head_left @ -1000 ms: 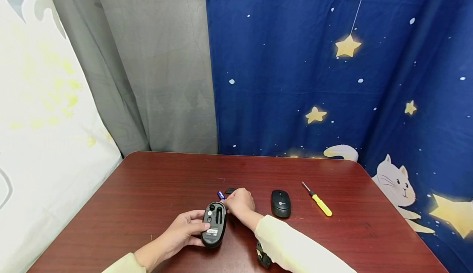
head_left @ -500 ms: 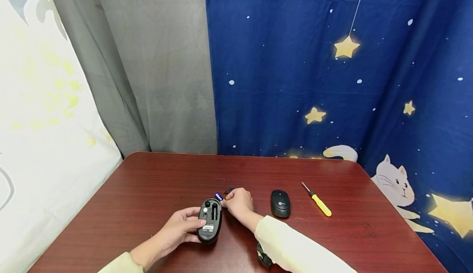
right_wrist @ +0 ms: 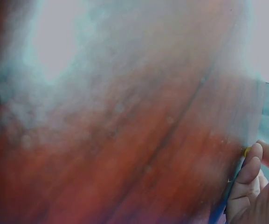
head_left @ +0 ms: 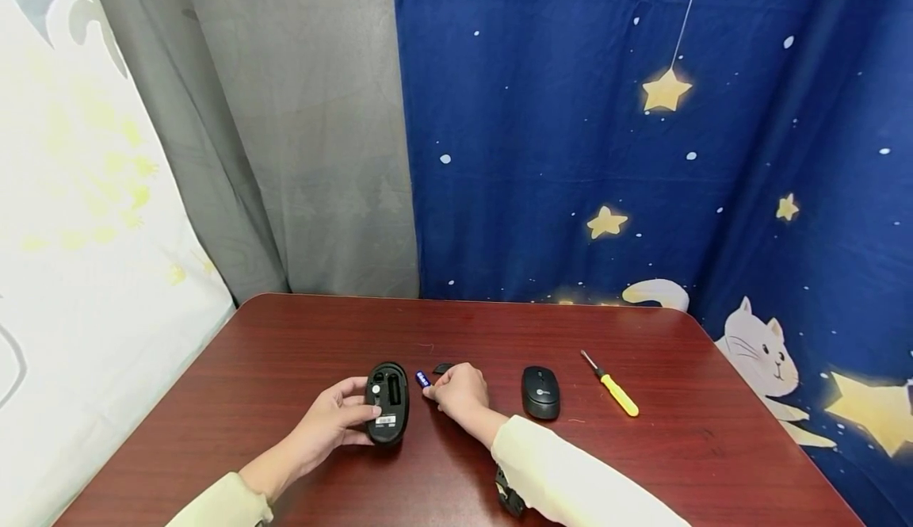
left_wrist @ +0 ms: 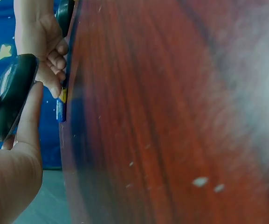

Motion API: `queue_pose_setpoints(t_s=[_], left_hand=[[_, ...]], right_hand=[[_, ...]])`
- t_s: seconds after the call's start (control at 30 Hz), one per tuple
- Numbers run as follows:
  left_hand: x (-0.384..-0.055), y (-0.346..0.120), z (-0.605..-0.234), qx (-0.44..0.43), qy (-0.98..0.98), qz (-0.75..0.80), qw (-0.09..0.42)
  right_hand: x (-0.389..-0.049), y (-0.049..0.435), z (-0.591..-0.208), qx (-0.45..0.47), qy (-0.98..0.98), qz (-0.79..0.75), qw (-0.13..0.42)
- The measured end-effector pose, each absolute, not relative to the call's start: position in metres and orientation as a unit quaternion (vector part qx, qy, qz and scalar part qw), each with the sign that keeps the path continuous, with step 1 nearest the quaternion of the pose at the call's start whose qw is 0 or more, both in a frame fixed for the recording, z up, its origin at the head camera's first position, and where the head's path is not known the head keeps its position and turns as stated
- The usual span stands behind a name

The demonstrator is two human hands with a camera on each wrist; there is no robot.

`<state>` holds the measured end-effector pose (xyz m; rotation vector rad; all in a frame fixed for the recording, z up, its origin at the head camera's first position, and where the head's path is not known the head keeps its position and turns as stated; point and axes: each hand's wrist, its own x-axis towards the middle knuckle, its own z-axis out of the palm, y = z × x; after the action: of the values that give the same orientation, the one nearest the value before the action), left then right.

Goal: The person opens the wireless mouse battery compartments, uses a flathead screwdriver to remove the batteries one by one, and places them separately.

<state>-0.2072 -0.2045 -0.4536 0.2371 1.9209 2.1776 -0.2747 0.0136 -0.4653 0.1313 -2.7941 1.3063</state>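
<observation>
My left hand (head_left: 328,424) holds a black computer mouse (head_left: 387,404), its underside facing the camera, thumb over the label and fingers around the side. An uncovered battery slot (head_left: 395,389) shows in that underside. Just right of the mouse, my right hand (head_left: 462,388) pinches the near end of a blue battery (head_left: 422,379). In the left wrist view the battery (left_wrist: 61,109) lies low along the tabletop, with its yellow end at the right hand's fingertips. The right wrist view shows the right hand (right_wrist: 253,186) at the edge, with a bit of yellow at its fingertips.
A small black cover (head_left: 442,368) lies behind the right hand and is partly hidden by it. Farther right are a second black mouse (head_left: 541,392), right way up, and a screwdriver (head_left: 617,394) with a yellow handle. Curtains (head_left: 542,131) hang behind the wooden table (head_left: 321,329).
My left hand has carried the mouse leftward and away from me, opening a gap to the battery. The right hand has stayed nearly in place, while the battery has turned slightly.
</observation>
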Motion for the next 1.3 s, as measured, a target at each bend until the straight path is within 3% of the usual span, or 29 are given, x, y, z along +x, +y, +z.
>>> queue_pose_setpoints(t_s=[0.4, 0.7, 1.3], left_hand=[[-0.226, -0.208, -0.444, 0.106, 0.727, 0.678, 0.027], [-0.239, -0.213, -0.443, 0.203, 0.868, 0.429, -0.147], [-0.264, -0.223, -0.447, 0.343, 0.901, 0.164, -0.208]], right_hand=[[-0.275, 0.015, -0.467, 0.040, -0.901, 0.432, 0.028], [-0.275, 0.017, -0.468, 0.034, -0.890, 0.455, 0.012], [-0.274, 0.017, -0.468, 0.022, -0.882, 0.470, -0.001]])
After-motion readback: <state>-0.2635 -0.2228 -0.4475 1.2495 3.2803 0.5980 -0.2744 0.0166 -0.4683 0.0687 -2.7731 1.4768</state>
